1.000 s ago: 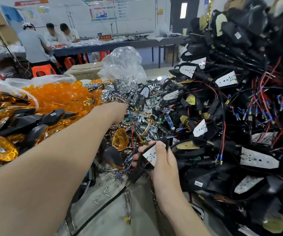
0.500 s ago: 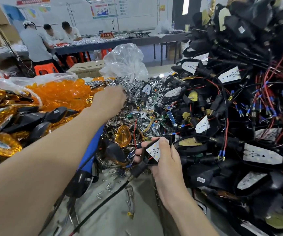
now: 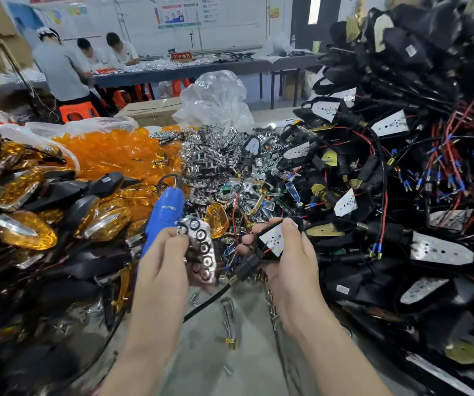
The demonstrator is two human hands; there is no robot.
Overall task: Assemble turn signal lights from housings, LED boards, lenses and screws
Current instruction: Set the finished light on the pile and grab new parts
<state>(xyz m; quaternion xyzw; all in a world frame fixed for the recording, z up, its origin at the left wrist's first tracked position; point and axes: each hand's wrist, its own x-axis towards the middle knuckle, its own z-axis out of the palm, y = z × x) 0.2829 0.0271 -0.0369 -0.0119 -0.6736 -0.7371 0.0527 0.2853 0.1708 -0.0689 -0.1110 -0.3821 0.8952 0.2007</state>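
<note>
Black housing (image 3: 273, 255), LED board (image 3: 273, 240) inside: right hand (image 3: 294, 264) | reflector (image 3: 201, 247): left hand (image 3: 167, 258)

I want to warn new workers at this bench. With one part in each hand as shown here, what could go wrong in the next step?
1. A red wire lies across the LED board in the housing held by the right hand; pressing on the chrome reflector from the left hand might pinch it.
2. The housing's black cable trails below the left hand and could snag there.
</note>
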